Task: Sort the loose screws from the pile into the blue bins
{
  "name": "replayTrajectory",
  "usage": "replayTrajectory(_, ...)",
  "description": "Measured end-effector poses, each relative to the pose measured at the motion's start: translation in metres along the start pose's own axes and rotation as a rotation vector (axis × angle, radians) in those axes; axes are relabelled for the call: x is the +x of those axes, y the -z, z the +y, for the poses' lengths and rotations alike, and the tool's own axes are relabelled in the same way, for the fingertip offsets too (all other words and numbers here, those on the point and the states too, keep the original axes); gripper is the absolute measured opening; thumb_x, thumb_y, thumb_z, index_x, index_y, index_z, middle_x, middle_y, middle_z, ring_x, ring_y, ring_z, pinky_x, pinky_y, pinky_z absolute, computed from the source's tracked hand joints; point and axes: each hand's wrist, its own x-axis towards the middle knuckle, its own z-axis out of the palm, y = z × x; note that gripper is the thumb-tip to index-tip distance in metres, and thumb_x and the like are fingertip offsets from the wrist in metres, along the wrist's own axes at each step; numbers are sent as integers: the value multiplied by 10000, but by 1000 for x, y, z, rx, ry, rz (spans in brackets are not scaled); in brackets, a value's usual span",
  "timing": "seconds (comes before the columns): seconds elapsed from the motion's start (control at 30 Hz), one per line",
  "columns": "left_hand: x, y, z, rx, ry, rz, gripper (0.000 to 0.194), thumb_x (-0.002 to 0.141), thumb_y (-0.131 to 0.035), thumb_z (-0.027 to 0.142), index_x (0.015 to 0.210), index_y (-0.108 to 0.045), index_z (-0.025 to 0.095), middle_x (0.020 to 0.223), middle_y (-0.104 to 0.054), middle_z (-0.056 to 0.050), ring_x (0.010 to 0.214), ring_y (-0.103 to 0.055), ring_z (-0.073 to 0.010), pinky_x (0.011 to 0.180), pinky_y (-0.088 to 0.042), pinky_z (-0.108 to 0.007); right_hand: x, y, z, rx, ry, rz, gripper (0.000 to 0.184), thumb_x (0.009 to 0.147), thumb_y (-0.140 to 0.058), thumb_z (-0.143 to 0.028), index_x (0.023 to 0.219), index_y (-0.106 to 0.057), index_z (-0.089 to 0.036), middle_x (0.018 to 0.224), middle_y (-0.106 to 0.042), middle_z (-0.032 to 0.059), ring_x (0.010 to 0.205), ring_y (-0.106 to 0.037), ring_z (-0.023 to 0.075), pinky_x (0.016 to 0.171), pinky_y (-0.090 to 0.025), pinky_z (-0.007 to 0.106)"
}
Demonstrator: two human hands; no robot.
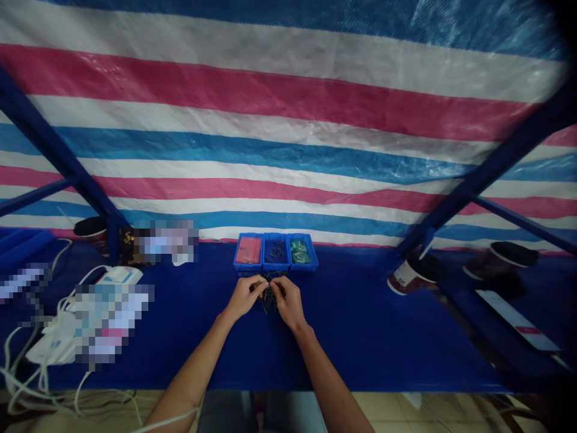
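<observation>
My left hand (244,294) and my right hand (290,302) meet over the middle of the blue table (360,337), thumbs and fingers pinched together with the tips almost touching. Whatever they hold is too small to make out. Beneath and between them lies a loose pile of thin dark pieces (265,304), like long screws, partly covered by my fingers. Just beyond stand three joined blue bins: the left bin (247,267) has pink-red packets (249,249), the middle bin (276,266) several thin dark pieces, and the right bin (307,265) green packets (299,251).
White power strips and tangled cables (42,373) lie at the left, partly blurred out. A lidded cup (412,275) with a straw and another cup (498,263) stand at the right, near a phone-like slab (518,319). Slanted blue bars (433,207) and a striped sheet (288,138) rise behind.
</observation>
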Motion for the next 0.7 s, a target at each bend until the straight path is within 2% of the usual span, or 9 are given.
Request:
replayTrajectory(0.4,0,0,0,-12,15,2,347,955,-513,410,825,-695,144,597,-594,7,552,-516,-127,590,-377,-226,0,0,0,-8,7,-15,231,987,-488,-317,880,-651,-194,784,-611,30,694,-551,166,637,-412,267)
replayTrajectory(0.7,0,0,3,-27,21,-2,389,955,-489,437,766,-665,146,602,-586,2,566,-510,-130,598,-375,-226,1,1,-3,16,-3,-14,204,977,-510,-313,912,-667,-199,800,-630,30,682,-562,163,635,-425,267)
